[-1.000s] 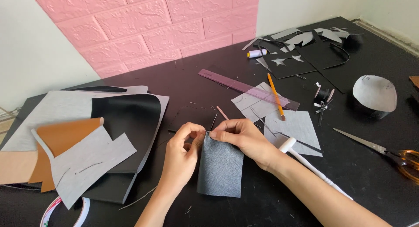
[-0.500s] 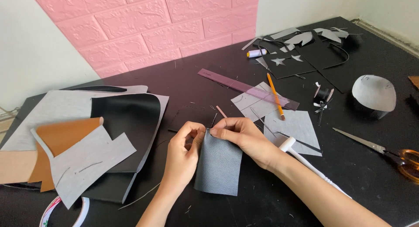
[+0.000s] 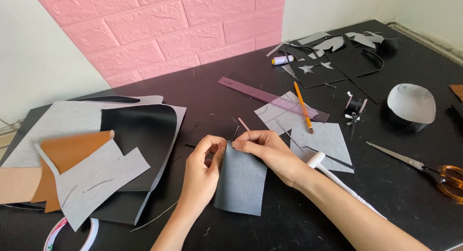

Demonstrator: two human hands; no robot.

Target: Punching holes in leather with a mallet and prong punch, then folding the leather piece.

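Both hands meet over a dark grey, grained leather piece [image 3: 241,181] lying near the front of the black table [image 3: 207,94]. My left hand [image 3: 203,174] pinches the piece's upper left edge with thumb and fingers. My right hand [image 3: 270,152] grips the top corner from the right, fingertips touching the left hand's. Whether a needle or thread is held there is too small to tell. The leather's lower half hangs flat toward me.
A stack of grey, black and tan sheets [image 3: 91,149] lies at left. A purple ruler [image 3: 270,97], orange pencil [image 3: 303,106] and grey paper pieces [image 3: 323,142] sit behind my hands. A white tool [image 3: 337,181], scissors [image 3: 419,166], thread spool [image 3: 282,59], tape roll [image 3: 70,234] and grey dome [image 3: 411,104] lie around.
The leather piece has tilted slightly, its top edge shifted a little toward the left hand. Both hands stay pinched on its upper edge with hardly any movement.
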